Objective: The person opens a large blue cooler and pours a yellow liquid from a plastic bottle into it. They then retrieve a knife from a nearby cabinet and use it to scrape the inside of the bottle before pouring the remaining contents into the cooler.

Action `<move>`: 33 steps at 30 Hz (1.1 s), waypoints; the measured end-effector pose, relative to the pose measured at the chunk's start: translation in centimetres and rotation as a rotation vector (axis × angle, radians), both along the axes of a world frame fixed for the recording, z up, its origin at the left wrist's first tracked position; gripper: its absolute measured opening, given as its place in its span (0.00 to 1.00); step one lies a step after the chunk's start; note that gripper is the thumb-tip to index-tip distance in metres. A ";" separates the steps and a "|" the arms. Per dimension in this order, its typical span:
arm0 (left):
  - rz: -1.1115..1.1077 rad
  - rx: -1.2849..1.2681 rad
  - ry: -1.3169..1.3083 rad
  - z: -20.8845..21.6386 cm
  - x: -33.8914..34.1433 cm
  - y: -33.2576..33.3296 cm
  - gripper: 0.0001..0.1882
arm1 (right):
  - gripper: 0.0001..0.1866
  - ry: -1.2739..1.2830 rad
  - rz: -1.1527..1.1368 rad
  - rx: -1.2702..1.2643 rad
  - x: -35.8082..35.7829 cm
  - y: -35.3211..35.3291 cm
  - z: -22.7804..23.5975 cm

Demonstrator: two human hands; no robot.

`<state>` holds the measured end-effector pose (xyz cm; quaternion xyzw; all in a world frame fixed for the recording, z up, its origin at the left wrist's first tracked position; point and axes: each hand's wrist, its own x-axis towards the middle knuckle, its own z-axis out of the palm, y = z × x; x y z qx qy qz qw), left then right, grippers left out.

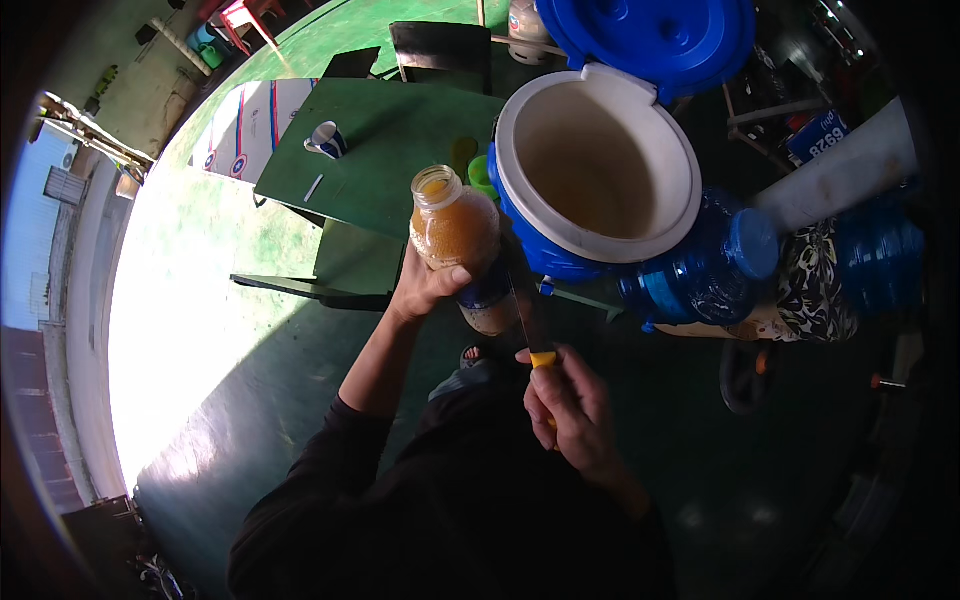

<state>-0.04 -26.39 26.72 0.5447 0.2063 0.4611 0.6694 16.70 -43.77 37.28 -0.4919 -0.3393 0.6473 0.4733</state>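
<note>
My left hand (422, 285) is wrapped round a clear bottle (455, 228) of cloudy orange liquid. The bottle is uncapped, its mouth faces up, and foam or bubbles show on its side; a dark label wraps its lower part. In my right hand (578, 408) is a knife (541, 358) with a yellow handle, its thin blade pointing up beside the bottle. Whether the blade touches the bottle I cannot tell. Just beyond my hands stands a blue cooler with a white rim (508, 150); its inside is pale, with a brownish tint at the bottom.
The cooler's blue lid (650, 35) is tipped back behind it. A green table (390, 140) holds a blue-and-white mug (329, 140) and a small white stick (314, 187). A bright green cup (481, 176) is beside the cooler. Large blue water jugs (695, 255) lie to the right.
</note>
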 end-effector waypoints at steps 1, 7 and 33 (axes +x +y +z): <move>-0.006 -0.026 -0.012 -0.6 0.2 0.2 0.50 | 0.13 -0.029 -0.007 0.012 0.0 0.1 0.1; 0.039 -0.127 -0.066 -2.6 1.9 0.9 0.55 | 0.12 -0.069 -0.051 0.055 -0.8 1.1 -0.3; -0.186 -0.276 -0.180 2.4 2.5 2.7 0.53 | 0.13 -0.185 -0.037 0.189 2.1 2.2 -0.4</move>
